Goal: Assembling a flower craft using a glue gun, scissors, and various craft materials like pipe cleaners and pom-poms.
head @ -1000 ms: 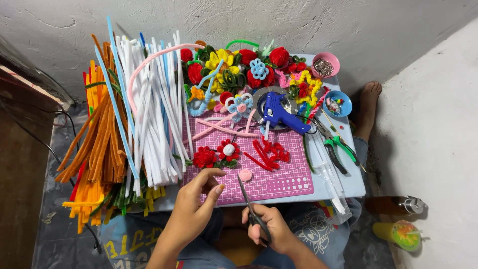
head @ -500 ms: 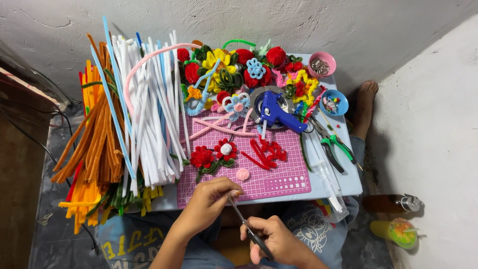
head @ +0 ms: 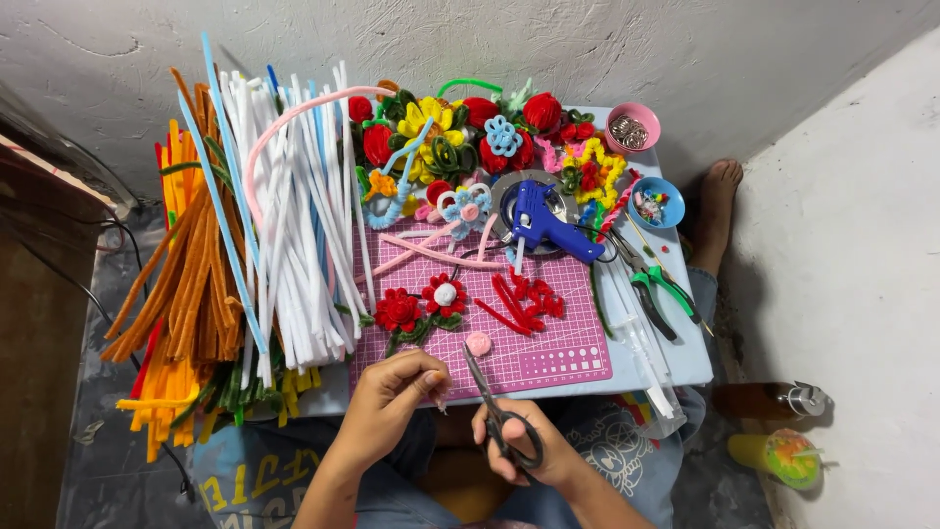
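Your left hand (head: 392,392) had its fingertips pinched on a small pale piece too small to identify, held just off the near edge of the pink cutting mat (head: 548,358). Your right hand (head: 524,446) was closed through the loops of the black-handled scissors (head: 494,407), whose blades pointed up and left toward that piece, slightly parted. Just beyond the blade tips a small pink disc (head: 478,343) lay on the mat, beside two red flowers (head: 421,306) and loose red stem pieces (head: 524,299). At the far right corner a pink bowl (head: 634,127) held metal rings, and a blue bowl (head: 656,203) held small mixed beads. A blue glue gun (head: 543,220) rested above the mat, green-handled pliers (head: 656,289) to its right. White stems (head: 294,235) and orange stems (head: 186,284) crowded the left side; the mat's lower right part offered the only open surface, and the table (head: 690,358) ended close to your hands.
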